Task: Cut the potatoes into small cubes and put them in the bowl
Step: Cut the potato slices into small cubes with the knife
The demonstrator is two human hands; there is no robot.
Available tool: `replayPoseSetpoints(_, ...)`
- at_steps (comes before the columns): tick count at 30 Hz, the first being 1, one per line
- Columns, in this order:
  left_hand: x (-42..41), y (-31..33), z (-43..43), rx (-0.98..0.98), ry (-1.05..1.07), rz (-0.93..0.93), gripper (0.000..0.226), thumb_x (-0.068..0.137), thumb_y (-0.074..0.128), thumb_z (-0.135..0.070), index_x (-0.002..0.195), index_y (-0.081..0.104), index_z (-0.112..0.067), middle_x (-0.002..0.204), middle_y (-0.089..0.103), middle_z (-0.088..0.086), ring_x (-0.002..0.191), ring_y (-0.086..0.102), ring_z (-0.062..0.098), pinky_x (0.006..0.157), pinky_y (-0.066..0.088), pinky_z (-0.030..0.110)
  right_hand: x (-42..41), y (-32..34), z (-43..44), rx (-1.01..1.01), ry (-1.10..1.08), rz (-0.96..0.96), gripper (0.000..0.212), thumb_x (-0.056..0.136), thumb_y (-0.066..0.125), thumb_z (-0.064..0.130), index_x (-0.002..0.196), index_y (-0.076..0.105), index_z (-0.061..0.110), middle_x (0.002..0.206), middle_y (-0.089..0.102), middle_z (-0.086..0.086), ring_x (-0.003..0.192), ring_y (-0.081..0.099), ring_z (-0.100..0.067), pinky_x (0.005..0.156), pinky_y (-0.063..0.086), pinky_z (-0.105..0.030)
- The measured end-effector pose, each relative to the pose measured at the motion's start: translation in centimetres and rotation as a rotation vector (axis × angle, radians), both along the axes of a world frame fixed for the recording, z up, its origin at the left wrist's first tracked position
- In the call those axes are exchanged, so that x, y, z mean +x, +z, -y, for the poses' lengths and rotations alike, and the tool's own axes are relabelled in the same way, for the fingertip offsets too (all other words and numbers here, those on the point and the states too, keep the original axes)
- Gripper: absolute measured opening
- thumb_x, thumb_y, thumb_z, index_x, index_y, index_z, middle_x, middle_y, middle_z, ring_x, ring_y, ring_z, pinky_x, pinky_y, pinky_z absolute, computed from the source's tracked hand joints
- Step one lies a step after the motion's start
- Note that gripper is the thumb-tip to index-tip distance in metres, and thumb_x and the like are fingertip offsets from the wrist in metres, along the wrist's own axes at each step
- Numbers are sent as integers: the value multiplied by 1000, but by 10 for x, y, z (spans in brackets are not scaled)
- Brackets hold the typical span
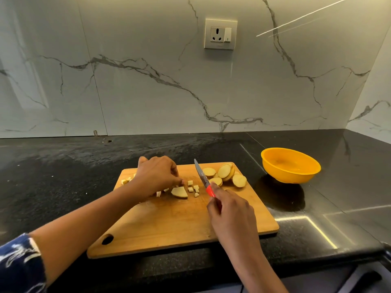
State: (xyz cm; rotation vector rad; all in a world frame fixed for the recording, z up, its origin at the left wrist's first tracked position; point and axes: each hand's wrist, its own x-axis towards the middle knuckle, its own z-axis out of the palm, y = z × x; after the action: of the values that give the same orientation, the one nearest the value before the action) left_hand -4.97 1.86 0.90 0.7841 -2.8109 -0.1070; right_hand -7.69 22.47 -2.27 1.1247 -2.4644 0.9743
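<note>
Right hand (230,210) grips red-handled knife (204,180), blade toward 11 o'clock. Left hand (157,175) curled over potato cubes (193,186); pinch contents unclear. Slices (227,175) at board's (179,220) 1 o'clock; bowl (291,164) farther toward 2 o'clock.

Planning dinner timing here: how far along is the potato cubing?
Done: a few cubes lie on the cutting board. In hand: the right hand holds the knife, the left hand at a half slice. Left: the round slices, and the orange bowl looks empty.
</note>
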Motion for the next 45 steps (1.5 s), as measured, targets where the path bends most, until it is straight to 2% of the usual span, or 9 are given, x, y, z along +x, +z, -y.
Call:
replayPoseSetpoints(3, -3, 3, 4, 59, 9, 8, 23, 83, 64, -50, 89, 69, -28, 82, 61, -15, 87, 49, 5, 88, 25, 36, -1, 0, 0, -12, 7, 6, 46, 99, 44, 33, 144, 35, 32, 111, 58, 15, 92, 50, -1, 75, 37, -14)
replayPoseSetpoints(9, 2, 7, 6, 48, -53, 44, 15, 84, 67, -41, 94, 71, -29, 86, 63, -15, 86, 48, 3, 85, 24, 32, -1, -1, -1, -23, 9, 7, 45, 99, 43, 33, 143, 36, 31, 110, 58, 14, 97, 54, -3, 75, 37, -15)
replayPoseSetpoints(18, 5, -2, 9, -3, -114, 24, 15, 84, 63, -49, 86, 60, -34, 82, 60, -16, 81, 51, 3, 85, 25, 30, 0, -1, -3, -30, 7, 15, 45, 99, 43, 32, 144, 37, 30, 113, 60, 12, 98, 55, -4, 74, 37, -15)
replayPoseSetpoints(24, -4, 4, 16, 73, -146, 36, 16, 82, 66, -47, 81, 62, -32, 79, 61, -15, 77, 51, 2, 85, 26, 32, -1, -1, -2, -29, 2, 27, 45, 99, 44, 31, 144, 36, 29, 114, 60, 11, 98, 54, -4, 73, 36, -14)
replayPoseSetpoints(29, -9, 6, 18, 61, -168, 40, 16, 82, 67, -47, 78, 62, -32, 74, 58, -18, 69, 48, -2, 87, 30, 33, 0, -2, -2, -19, -3, 31, 46, 99, 45, 30, 144, 36, 28, 114, 60, 10, 100, 54, -5, 73, 34, -14)
replayPoseSetpoints(36, -4, 6, 22, 156, -187, 40, 18, 83, 64, -46, 90, 67, -30, 83, 59, -18, 73, 46, -1, 82, 27, 32, 1, -2, -2, -23, -7, 23, 45, 99, 45, 30, 143, 38, 27, 113, 60, 9, 98, 55, -5, 72, 35, -15)
replayPoseSetpoints(42, -5, 8, 20, 94, -211, 63, 21, 84, 61, -50, 93, 66, -31, 86, 59, -18, 81, 48, 1, 82, 25, 31, 0, 0, -4, -29, -3, 62, 44, 98, 47, 29, 142, 40, 27, 119, 61, 9, 104, 54, -5, 81, 38, -16)
replayPoseSetpoints(45, -2, 7, 17, 67, -204, 40, 22, 84, 61, -51, 94, 66, -32, 87, 60, -18, 82, 49, 2, 81, 26, 31, 1, 1, -4, -19, -2, 56, 44, 98, 47, 30, 142, 41, 27, 119, 61, 8, 104, 55, -5, 81, 39, -17)
